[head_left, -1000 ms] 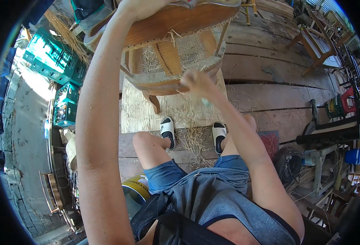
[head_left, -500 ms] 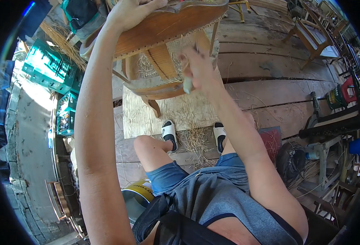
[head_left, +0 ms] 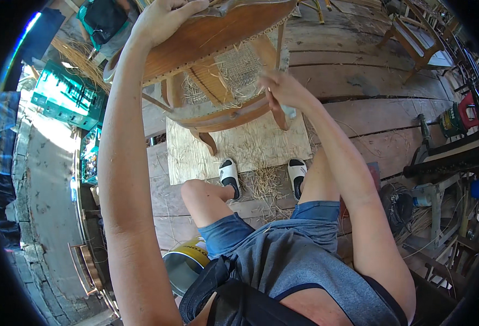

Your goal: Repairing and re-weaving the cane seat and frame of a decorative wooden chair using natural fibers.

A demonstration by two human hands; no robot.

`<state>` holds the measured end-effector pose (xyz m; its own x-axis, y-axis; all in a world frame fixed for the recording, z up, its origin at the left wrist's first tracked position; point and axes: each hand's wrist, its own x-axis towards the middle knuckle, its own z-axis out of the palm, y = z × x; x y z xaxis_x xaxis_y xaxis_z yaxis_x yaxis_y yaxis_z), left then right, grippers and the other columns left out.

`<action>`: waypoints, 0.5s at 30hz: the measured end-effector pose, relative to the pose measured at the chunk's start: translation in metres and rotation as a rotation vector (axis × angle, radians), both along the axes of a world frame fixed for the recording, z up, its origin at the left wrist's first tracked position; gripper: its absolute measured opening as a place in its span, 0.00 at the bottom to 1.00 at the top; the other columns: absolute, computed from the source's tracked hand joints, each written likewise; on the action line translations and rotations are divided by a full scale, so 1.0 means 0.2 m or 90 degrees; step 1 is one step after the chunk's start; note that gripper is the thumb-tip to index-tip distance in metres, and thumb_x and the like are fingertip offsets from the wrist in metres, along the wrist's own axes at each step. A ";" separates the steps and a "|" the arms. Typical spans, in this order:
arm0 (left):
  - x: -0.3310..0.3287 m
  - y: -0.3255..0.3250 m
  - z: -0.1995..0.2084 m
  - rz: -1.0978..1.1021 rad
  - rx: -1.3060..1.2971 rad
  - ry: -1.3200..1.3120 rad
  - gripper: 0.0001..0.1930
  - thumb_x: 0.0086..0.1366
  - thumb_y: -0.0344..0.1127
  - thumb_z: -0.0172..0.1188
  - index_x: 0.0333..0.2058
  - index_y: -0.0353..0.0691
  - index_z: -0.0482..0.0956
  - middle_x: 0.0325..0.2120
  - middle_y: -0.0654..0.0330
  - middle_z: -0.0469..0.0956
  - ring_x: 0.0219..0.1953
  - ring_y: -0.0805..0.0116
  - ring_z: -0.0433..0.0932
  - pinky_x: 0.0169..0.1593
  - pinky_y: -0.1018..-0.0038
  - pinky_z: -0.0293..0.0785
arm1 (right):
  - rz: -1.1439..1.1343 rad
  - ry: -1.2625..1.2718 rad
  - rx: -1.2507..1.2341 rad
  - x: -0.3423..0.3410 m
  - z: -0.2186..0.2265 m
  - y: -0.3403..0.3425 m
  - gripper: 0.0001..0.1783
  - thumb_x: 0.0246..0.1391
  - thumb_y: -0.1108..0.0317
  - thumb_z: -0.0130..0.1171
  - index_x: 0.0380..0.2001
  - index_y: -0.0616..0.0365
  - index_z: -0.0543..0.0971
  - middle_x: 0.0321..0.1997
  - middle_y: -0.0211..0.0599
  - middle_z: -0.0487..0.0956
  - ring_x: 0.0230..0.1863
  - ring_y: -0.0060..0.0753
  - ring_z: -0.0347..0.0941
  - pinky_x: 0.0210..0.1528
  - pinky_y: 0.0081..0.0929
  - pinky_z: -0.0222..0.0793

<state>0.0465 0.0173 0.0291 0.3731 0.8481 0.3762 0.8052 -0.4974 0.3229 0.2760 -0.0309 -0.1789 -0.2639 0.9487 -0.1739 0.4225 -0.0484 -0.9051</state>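
Observation:
A curved wooden chair with woven cane panels and loose strands along its edges stands in front of me. My left hand is closed over the upper edge of its frame, thumb lying along the wood; the other fingertips are partly hidden. To the right of the lower rail and one chair leg, my right hand is closed in the air. A small pale end shows under that hand, but blur hides what the object is.
Under the chair lies a plywood board on a plank floor, with cane scraps between my feet. A yellow-banded bucket stands by my left leg. Green crates sit at left; another chair stands at far right.
My right hand has moved right, away from the cane panel. My left hand stays on the chair's upper edge. The view has shifted slightly.

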 end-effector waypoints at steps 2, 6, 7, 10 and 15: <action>0.03 0.01 0.00 -0.007 0.018 0.007 0.20 0.61 0.55 0.59 0.38 0.44 0.86 0.32 0.50 0.83 0.36 0.57 0.82 0.44 0.66 0.74 | -0.056 -0.094 0.466 0.00 -0.06 0.13 0.28 0.63 0.49 0.45 0.40 0.68 0.75 0.31 0.56 0.79 0.27 0.51 0.79 0.31 0.41 0.74; 0.02 0.02 -0.01 -0.017 0.003 -0.002 0.20 0.61 0.55 0.59 0.38 0.44 0.86 0.32 0.50 0.83 0.37 0.57 0.82 0.45 0.66 0.73 | -0.033 -0.125 0.513 -0.11 0.20 0.23 0.32 0.65 0.44 0.40 0.39 0.68 0.76 0.34 0.57 0.80 0.25 0.52 0.78 0.31 0.41 0.74; 0.00 0.01 0.00 -0.008 0.012 0.000 0.20 0.61 0.54 0.59 0.38 0.43 0.85 0.32 0.50 0.83 0.37 0.57 0.82 0.45 0.66 0.73 | -0.032 -0.167 0.317 -0.17 0.37 0.16 0.31 0.65 0.44 0.41 0.40 0.65 0.76 0.33 0.50 0.80 0.26 0.47 0.78 0.33 0.39 0.74; 0.01 0.02 -0.02 -0.043 0.029 -0.030 0.20 0.61 0.54 0.59 0.38 0.43 0.85 0.32 0.49 0.83 0.37 0.57 0.82 0.45 0.66 0.74 | -0.044 -0.223 0.123 -0.16 0.42 0.16 0.28 0.65 0.45 0.43 0.41 0.62 0.77 0.31 0.43 0.80 0.27 0.45 0.76 0.36 0.38 0.73; -0.01 0.06 -0.05 -0.046 0.056 -0.015 0.22 0.60 0.56 0.59 0.37 0.43 0.85 0.31 0.47 0.82 0.36 0.53 0.82 0.42 0.65 0.75 | -0.033 -0.268 0.371 -0.09 0.27 -0.01 0.23 0.66 0.51 0.46 0.38 0.62 0.78 0.27 0.50 0.78 0.27 0.46 0.75 0.35 0.39 0.71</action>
<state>0.0454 0.0297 0.0198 0.4219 0.7827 0.4576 0.7588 -0.5811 0.2943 0.2576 -0.0333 -0.1240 -0.2372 0.9281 0.2869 0.7521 0.3624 -0.5505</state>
